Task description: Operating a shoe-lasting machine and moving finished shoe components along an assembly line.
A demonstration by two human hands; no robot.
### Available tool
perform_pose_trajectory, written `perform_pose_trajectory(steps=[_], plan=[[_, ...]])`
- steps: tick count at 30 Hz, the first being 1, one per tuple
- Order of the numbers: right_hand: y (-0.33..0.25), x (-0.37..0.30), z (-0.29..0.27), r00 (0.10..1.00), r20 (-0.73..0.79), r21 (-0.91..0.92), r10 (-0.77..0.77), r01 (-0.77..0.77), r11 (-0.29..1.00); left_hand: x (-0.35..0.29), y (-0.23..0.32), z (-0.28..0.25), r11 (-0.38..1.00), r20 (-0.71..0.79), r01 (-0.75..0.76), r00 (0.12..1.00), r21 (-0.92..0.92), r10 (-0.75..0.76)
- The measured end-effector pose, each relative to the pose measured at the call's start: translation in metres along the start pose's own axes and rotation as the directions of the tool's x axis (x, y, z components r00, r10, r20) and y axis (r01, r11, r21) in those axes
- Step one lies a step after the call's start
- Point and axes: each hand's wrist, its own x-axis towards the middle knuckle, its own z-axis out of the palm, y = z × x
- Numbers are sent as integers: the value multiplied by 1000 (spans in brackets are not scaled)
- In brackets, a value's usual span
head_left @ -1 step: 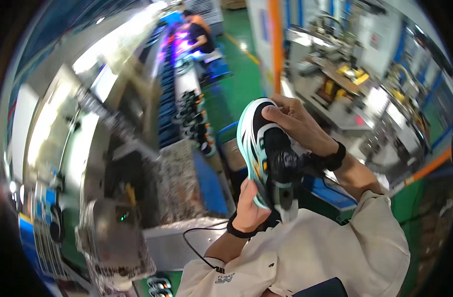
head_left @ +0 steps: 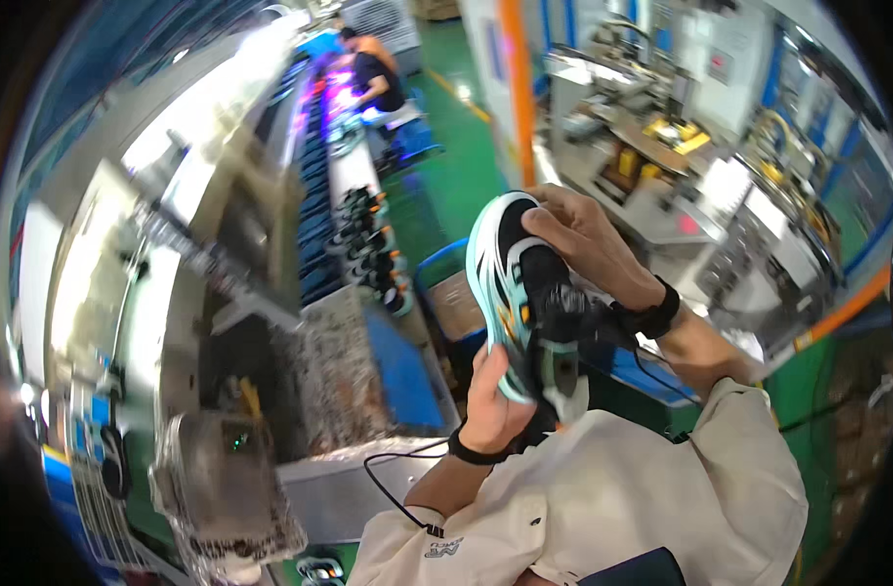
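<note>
Both hands hold a black, white and mint-green sneaker (head_left: 495,264) in front of my chest, its toe pointing up and away from me. My right hand (head_left: 593,244) is closed around the toe end, with the thumb lying on the dark upper. Lower down, my left hand (head_left: 495,405) grips the mint sole near the heel. The shoe's laces and tongue face right. Some fingers of each hand are hidden behind the shoe. A black band circles each wrist.
At left stands a machine with a worn metal ledge (head_left: 334,366). Beyond it, several shoes (head_left: 373,239) line a long conveyor, where a person (head_left: 376,80) sits under purple light. A blue-framed stool or cart (head_left: 456,298) is ahead; workbenches with equipment (head_left: 676,156) stand at right.
The surroundings have shifted slightly left in view. The shoe stays in both hands; its heel end has turned slightly, and my left hand sits a little higher along the sole.
</note>
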Motion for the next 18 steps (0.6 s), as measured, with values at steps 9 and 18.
perform_pose_trajectory(steps=[9, 18], plan=[[98, -167, -173, 813, -569, 60, -123, 190, 980, 137, -184, 74, 805, -40, 74, 997, 589, -62], [119, -297, -347, 294, -955, 9, 28, -65, 998, 242, -384, 141, 735, 235, 155, 887, 660, -398]])
